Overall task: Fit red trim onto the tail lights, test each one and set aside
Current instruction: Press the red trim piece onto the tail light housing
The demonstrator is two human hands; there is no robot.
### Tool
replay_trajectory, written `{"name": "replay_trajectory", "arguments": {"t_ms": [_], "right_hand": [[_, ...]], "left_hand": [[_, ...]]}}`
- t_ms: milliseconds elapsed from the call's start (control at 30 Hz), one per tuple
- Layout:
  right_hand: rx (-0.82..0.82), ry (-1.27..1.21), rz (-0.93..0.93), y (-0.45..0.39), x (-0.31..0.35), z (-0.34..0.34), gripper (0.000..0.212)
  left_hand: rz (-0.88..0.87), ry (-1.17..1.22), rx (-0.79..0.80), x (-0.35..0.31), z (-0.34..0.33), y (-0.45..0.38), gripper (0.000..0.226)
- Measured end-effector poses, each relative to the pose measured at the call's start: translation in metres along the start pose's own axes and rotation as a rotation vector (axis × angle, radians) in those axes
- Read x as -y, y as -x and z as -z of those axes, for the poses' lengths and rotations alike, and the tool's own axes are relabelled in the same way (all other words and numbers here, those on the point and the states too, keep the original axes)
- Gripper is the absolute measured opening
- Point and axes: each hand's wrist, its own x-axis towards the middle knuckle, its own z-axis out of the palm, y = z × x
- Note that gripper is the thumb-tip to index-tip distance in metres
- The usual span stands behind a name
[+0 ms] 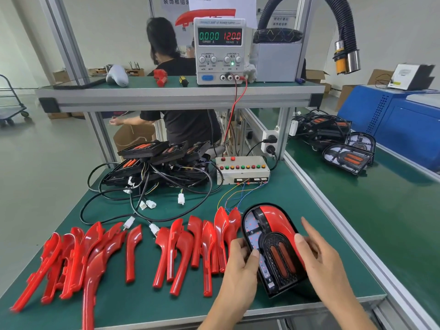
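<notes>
A black tail light [273, 248] with two red bars lies tilted at the table's front right. One red trim piece [277, 219] sits on its upper right side. My left hand [240, 265] holds the light's left edge, thumb pressed on the speckled lens. Along the light's right edge rests my right hand [321, 258], thumb on the rim and fingers straight. Loose red trim pieces [133, 248] lie in two rows to the left. Several wired tail lights [162, 160] are piled at the back.
A test box with coloured buttons [242, 169] stands behind the light, wired to a power supply [220, 51] on the shelf. Finished lights [347, 158] lie on the right-hand bench. A person sits beyond the shelf. White connectors [181, 198] trail over the mat.
</notes>
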Motion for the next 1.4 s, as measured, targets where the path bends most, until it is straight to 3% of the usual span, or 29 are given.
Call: {"name": "replay_trajectory", "arguments": {"t_ms": [100,233,300,433,600,700,800,900,1133,1400], "right_hand": [[0.056,-0.009,-0.033,-0.006,-0.001,0.003,0.052],[0.099,-0.115,-0.023,-0.006,0.004,0.001,0.024],[0.096,-0.14,-0.013,-0.005,0.004,0.0,0.025],[0.072,-0.182,0.002,-0.004,-0.001,0.0,0.026],[0.063,-0.137,0.032,-0.002,0.006,-0.001,0.024],[0.058,-0.125,0.046,-0.001,0.011,-0.003,0.025],[0.078,-0.132,0.066,-0.001,0.012,-0.002,0.028],[0.117,-0.126,0.076,0.0,0.008,-0.001,0.033],[0.119,-0.123,0.098,0.002,0.006,0.002,0.033],[0.121,-0.096,0.141,0.001,0.008,0.002,0.034]], "left_hand": [[0.013,0.008,-0.004,-0.003,-0.001,0.002,0.016],[0.019,0.017,0.018,-0.006,-0.002,0.004,0.015],[0.03,0.025,0.043,-0.012,-0.001,0.004,0.022],[0.047,-0.045,-0.017,-0.022,0.006,-0.004,0.057],[-0.018,-0.15,-0.173,-0.04,0.01,-0.024,0.058],[-0.028,-0.11,-0.112,-0.059,0.01,-0.038,0.066],[0.072,-0.048,-0.023,-0.07,0.009,-0.051,0.073],[0.115,0.022,-0.003,-0.07,0.004,-0.058,0.071],[0.034,0.061,0.106,-0.064,0.008,-0.056,0.062],[0.056,0.107,0.061,-0.065,0.01,-0.053,0.047]]}}
